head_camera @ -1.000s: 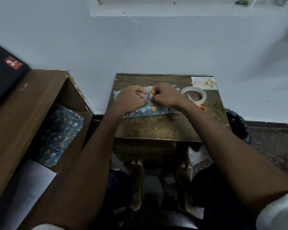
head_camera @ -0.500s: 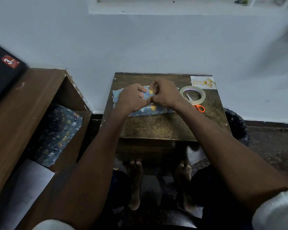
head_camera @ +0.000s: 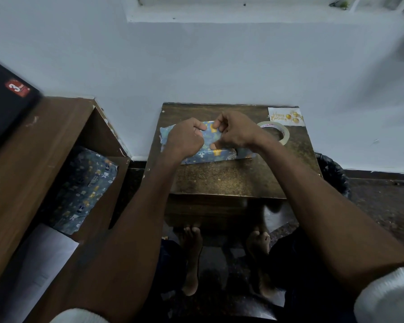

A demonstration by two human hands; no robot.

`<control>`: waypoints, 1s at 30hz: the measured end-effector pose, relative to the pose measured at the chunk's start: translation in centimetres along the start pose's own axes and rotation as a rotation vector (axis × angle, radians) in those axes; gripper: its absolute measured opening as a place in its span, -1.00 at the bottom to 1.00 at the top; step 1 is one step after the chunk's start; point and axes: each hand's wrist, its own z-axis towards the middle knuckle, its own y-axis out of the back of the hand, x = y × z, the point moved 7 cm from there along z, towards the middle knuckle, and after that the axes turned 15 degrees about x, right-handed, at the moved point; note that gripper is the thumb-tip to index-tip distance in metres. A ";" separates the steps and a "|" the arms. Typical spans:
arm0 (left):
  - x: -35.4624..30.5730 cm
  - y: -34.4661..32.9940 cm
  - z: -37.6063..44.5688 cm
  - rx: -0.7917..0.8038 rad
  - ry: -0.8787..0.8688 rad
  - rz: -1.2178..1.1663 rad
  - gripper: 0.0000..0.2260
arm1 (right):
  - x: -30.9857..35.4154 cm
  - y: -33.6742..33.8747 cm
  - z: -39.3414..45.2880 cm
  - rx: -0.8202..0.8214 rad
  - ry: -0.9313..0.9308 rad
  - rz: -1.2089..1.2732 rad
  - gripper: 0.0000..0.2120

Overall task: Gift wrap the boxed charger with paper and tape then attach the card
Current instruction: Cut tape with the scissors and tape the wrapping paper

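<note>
blue patterned wrapping paper (head_camera: 216, 152) covers the boxed charger, which lies at the far middle of the brown bench (head_camera: 229, 180), under both hands. the left hand (head_camera: 186, 138) rests on the parcel's left half with fingers curled inward, seemingly pinching the paper at the top seam; the right hand (head_camera: 234, 131) has thumb and fingertips pinched at the same seam, though whether they hold paper or a strip of tape is too small to tell. judging by its look, the parcel should be light and stiff inside, while the paper is thin, creases easily and could tear if pulled hard, so it is best held by pressing flat on the top face or gripping the long edges rather than tugging loose flaps. the tape roll (head_camera: 276, 134) sits just beside the right wrist, and the birthday card (head_camera: 286, 116) lies at the far right corner. the box itself is entirely hidden by paper and hands, the parcel's right end is covered by the wrist, and any tape already stuck cannot be made out.
</note>
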 end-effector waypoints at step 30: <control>-6.9 -4.7 -0.3 0.276 -0.126 0.469 0.11 | -10.4 6.6 -6.3 -0.159 -0.284 -0.216 -0.69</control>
